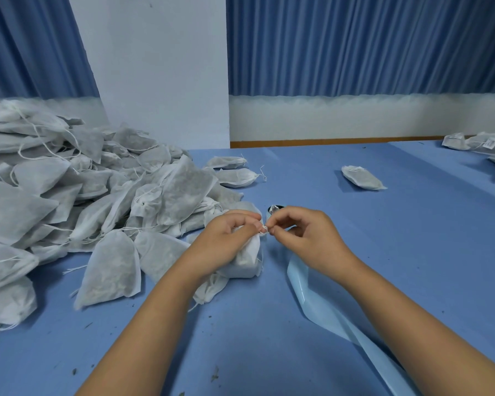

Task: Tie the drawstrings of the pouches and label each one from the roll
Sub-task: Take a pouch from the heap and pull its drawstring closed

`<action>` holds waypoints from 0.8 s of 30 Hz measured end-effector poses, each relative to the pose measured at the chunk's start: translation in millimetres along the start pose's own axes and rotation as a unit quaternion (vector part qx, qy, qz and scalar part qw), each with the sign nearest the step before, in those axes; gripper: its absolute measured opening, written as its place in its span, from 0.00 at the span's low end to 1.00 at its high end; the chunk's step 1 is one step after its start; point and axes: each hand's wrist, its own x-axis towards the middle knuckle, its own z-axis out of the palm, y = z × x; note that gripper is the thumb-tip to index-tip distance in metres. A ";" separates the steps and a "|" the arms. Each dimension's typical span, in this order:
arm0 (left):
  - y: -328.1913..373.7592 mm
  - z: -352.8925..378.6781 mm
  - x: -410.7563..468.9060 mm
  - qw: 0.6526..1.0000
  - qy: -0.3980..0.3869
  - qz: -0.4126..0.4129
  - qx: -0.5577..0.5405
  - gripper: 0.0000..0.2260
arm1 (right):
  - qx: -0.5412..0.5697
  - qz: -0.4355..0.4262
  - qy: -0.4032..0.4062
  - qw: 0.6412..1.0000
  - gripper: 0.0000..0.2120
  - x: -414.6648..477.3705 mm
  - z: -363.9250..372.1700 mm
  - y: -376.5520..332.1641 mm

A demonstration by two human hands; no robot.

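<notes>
- Far left: the heap of untied pouches (69, 195) lay piled on the table (412, 252), within reach of my left side, presumably so I could draw the next one without shifting.
- My left hand (226, 241) was closed over the pouch (246, 261) being worked, pressing it against the table; thumb and forefinger pinched one end of the drawstring (264, 230). Holding the body down seemed meant to keep the neck from sliding while the knot was drawn.
- The pouch sat directly under and just right of the left palm, its gathered neck pointing up toward the gap between my two hands.
- Between the hands: the drawstring formed a small white loop, touching the fingertips on both sides. Knot judged in progress, not yet snug.
- My right hand (306, 238) was closed in a fingertip pinch on the other drawstring end, remaining fingers curled, wrist lifted off the table.
- Just behind the right hand: the label roll (275, 209), mostly hidden; its blue backing strip (326, 310) trailed toward me under the right forearm. Kept near for the labelling step.
- Right of centre: one lone pouch (362, 177) lay apart.
- Far right: labelled pouches (480, 144) gathered at the table edge, well apart from the heap.
</notes>
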 end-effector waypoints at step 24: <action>-1.5 1.8 -1.9 0.996 0.013 0.008 0.093 0.06 | 0.150 0.105 0.057 0.981 0.08 4.8 -2.8 -5.9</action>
